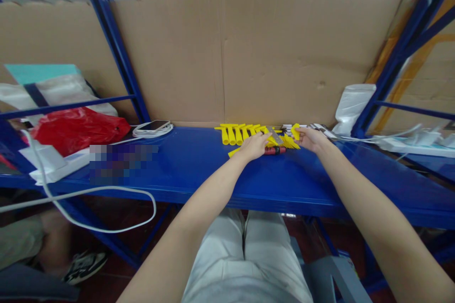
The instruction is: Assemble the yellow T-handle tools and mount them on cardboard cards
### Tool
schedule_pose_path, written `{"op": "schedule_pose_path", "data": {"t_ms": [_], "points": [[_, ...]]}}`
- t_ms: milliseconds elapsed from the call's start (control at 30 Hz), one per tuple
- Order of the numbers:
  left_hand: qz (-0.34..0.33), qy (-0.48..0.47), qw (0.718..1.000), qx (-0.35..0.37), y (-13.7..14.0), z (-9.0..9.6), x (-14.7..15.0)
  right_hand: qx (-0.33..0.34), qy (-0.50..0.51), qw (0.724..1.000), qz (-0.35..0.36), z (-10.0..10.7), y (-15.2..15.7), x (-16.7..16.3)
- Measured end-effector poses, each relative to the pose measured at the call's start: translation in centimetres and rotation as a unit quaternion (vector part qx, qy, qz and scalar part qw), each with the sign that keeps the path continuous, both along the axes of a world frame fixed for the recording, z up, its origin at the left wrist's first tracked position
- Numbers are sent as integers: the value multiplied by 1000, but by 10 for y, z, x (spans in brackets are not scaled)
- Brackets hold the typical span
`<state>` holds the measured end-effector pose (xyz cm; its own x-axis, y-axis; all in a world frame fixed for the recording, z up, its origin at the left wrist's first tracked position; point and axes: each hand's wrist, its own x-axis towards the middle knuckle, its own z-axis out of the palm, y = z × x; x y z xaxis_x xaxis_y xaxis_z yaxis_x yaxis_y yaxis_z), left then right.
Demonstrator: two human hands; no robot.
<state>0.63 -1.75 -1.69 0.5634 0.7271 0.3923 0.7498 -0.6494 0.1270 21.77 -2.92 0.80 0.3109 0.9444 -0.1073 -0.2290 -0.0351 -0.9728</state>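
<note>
My left hand (pixel 254 147) is closed over the blue shelf top. A flat grey blade (pixel 275 136) sticks out past its fingertips, and a yellow handle end (pixel 233 152) shows on the other side; the two look like one scraper, though my hand hides the middle. Between the fingertips of my right hand (pixel 310 139) is a small yellow piece (pixel 295 131). Several yellow T-shaped handles (pixel 232 135) lie in a row behind my left hand. A pile of yellow pieces (pixel 290 142) lies between my hands. Just below it is a red and black tool (pixel 275 150), partly covered.
A cardboard panel (pixel 223 57) stands behind the blue shelf (pixel 199 170). On the left are a phone (pixel 154 126) on a coiled white cable, a red bag (pixel 81 128) and a power strip (pixel 67 165). A white pouch (pixel 353 109) leans at the right post.
</note>
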Motion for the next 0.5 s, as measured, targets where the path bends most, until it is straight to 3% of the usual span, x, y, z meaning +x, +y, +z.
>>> {"op": "schedule_pose_path", "data": {"t_ms": [267, 500], "points": [[-12, -17, 1000, 3, 1, -1, 1, 21, -54, 998, 4, 0, -1, -30], [-33, -35, 999, -2, 1, -1, 3, 44, -134, 990, -14, -9, 10, -32]]}}
